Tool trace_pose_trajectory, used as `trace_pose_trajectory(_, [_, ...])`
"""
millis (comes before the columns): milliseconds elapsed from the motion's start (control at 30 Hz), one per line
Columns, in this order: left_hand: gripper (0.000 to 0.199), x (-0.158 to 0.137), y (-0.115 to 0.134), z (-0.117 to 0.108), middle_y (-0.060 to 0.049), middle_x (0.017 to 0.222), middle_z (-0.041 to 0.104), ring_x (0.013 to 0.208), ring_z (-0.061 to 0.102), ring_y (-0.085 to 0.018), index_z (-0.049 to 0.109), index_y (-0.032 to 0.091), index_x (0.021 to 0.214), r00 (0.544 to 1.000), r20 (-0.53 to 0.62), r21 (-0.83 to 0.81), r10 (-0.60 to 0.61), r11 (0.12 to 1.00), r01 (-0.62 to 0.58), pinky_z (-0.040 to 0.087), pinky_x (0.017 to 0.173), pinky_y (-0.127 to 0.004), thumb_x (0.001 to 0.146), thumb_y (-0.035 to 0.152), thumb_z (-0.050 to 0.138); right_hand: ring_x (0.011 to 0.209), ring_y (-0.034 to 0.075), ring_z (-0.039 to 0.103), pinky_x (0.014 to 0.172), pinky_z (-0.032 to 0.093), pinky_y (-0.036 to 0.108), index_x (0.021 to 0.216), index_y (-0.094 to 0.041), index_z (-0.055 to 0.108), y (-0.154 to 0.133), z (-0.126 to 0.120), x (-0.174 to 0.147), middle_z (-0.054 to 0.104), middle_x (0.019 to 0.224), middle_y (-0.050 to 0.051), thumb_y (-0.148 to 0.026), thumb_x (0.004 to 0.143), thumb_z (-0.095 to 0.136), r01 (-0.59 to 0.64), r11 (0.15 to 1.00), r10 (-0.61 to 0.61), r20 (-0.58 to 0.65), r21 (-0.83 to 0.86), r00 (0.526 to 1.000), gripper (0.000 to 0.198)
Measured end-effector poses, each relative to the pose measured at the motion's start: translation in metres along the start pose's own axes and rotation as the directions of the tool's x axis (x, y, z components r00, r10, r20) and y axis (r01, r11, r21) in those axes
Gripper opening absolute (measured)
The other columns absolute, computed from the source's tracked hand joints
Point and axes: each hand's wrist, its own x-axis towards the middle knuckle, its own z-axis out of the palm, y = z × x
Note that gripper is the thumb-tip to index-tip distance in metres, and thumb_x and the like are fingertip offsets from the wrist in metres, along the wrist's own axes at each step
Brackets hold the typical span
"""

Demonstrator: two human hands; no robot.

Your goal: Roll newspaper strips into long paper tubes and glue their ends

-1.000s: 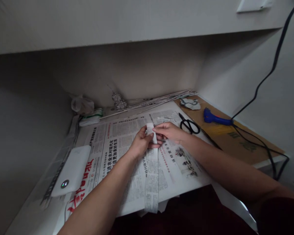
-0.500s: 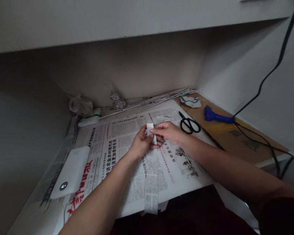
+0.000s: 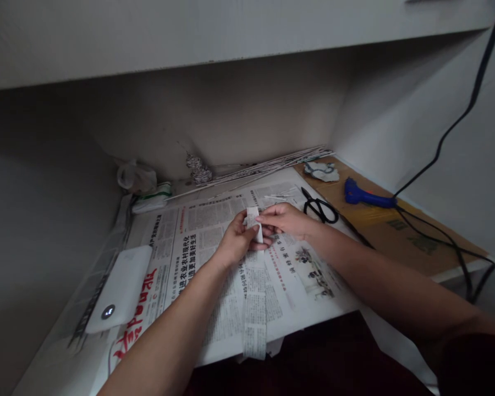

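Note:
A narrow strip of newspaper (image 3: 253,217), its upper end folded over, is pinched between my two hands above the printed sheets. My left hand (image 3: 238,239) is closed round its left side, the thumb pressing on the face of the strip. From the right, my right hand (image 3: 284,220) grips the strip's edge between thumb and fingertips. Below the hands the long tail of printed paper (image 3: 254,319) runs toward me and hangs over the table's front edge. Beneath everything lies a spread newspaper (image 3: 210,214).
Black-handled scissors (image 3: 319,209) lie right of my hands. A blue glue gun (image 3: 367,195) with a black cord rests on cardboard (image 3: 400,234). Thin paper sticks (image 3: 268,164) lie along the back. A white power bank (image 3: 121,289) is at left; a low overhang (image 3: 231,33) crosses above.
Hardly anything differs. My fingers have shifted slightly on the paper strip, the right thumb sitting a little higher; both hands stay in the same place.

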Motion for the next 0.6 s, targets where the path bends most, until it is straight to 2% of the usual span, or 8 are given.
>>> trace_pose_trajectory(200, [0.049, -0.0001, -0.0003, -0.0008, -0.012, 0.085, 0.068, 0.067, 0.067, -0.019, 0.037, 0.017, 0.119, 1.0, 0.017, -0.004, -0.007, 1.0, 0.007, 0.056, 0.06, -0.031, 0.078, 0.025, 0.062, 0.043, 0.006, 0.045, 0.041, 0.029, 0.021, 0.065, -0.015, 0.057, 0.0024, 0.001, 0.0007, 0.051, 0.05, -0.002, -0.041, 0.08, 0.059, 0.019, 1.0, -0.018, 0.036, -0.011, 0.999, 0.03])
trace_pose_trajectory(300, [0.05, -0.0002, -0.0022, -0.0002, -0.01, 0.084, 0.067, 0.066, 0.067, -0.018, 0.035, 0.017, 0.122, 1.0, 0.004, -0.008, -0.003, 1.0, 0.003, 0.056, 0.06, -0.031, 0.079, 0.026, 0.061, 0.043, 0.007, 0.045, 0.041, 0.029, 0.021, 0.066, -0.015, 0.058, 0.0038, 0.0022, 0.0015, 0.051, 0.05, -0.002, -0.042, 0.077, 0.061, 0.01, 1.0, -0.01, -0.002, 0.017, 1.0, 0.03])
trace_pose_trajectory(467, [0.06, -0.0002, -0.0063, 0.0007, -0.007, 0.094, 0.059, 0.07, 0.063, -0.017, 0.036, 0.023, 0.124, 0.979, -0.187, 0.142, 0.082, 0.988, -0.055, 0.056, 0.05, -0.029, 0.073, 0.029, 0.067, 0.044, 0.006, 0.039, 0.04, 0.025, 0.019, 0.074, -0.013, 0.063, 0.0038, 0.0021, 0.004, 0.048, 0.05, -0.005, -0.042, 0.064, 0.072, -0.028, 1.0, 0.029, -0.23, 0.009, 0.973, 0.031])
trace_pose_trajectory(533, [0.06, 0.0003, -0.0074, 0.0002, -0.006, 0.097, 0.054, 0.074, 0.061, -0.017, 0.039, 0.023, 0.119, 0.958, -0.25, 0.189, 0.142, 0.977, -0.095, 0.055, 0.048, -0.027, 0.069, 0.03, 0.071, 0.044, 0.006, 0.037, 0.04, 0.024, 0.02, 0.075, -0.013, 0.065, 0.0041, 0.0011, 0.0049, 0.046, 0.049, -0.005, -0.043, 0.063, 0.072, -0.039, 0.999, 0.034, -0.278, -0.011, 0.96, 0.033])
trace_pose_trajectory(600, [0.061, 0.0009, -0.0079, -0.0001, -0.004, 0.098, 0.051, 0.073, 0.06, -0.014, 0.038, 0.024, 0.114, 0.941, -0.283, 0.167, 0.188, 0.975, -0.145, 0.056, 0.052, -0.028, 0.064, 0.028, 0.074, 0.043, 0.006, 0.036, 0.04, 0.024, 0.02, 0.075, -0.013, 0.066, 0.0056, 0.0, 0.0059, 0.045, 0.049, -0.005, -0.044, 0.063, 0.072, -0.042, 0.999, 0.032, -0.292, -0.025, 0.956, 0.034])
